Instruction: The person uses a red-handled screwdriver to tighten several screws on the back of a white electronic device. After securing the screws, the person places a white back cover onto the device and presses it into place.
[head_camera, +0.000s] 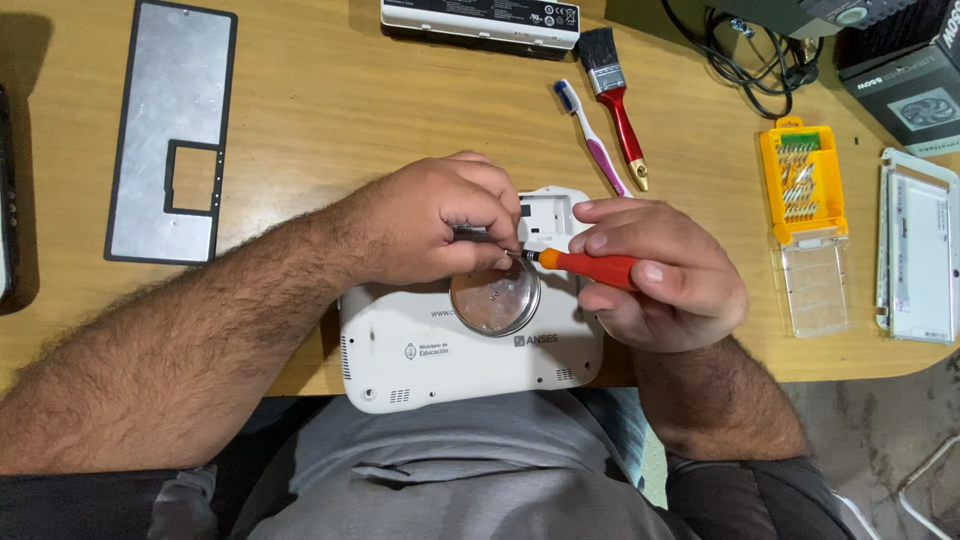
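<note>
Your right hand (660, 285) clamps the orange screwdriver (585, 265) level while your left hand (440, 220) pinches its tip together, steadying it above the small dish (495, 300) on the white laptop (470, 355).

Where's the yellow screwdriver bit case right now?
In the head view, the yellow screwdriver bit case lies open on the wooden table, to the right of the red-handled paintbrush and beyond the right hand.

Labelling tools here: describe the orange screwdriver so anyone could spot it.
Start at the white laptop lying at the table's near edge. Over it, the right hand holds a slim screwdriver, tip toward the left hand. Its plain orange handle differs from the red-handled paintbrush further back.
</note>
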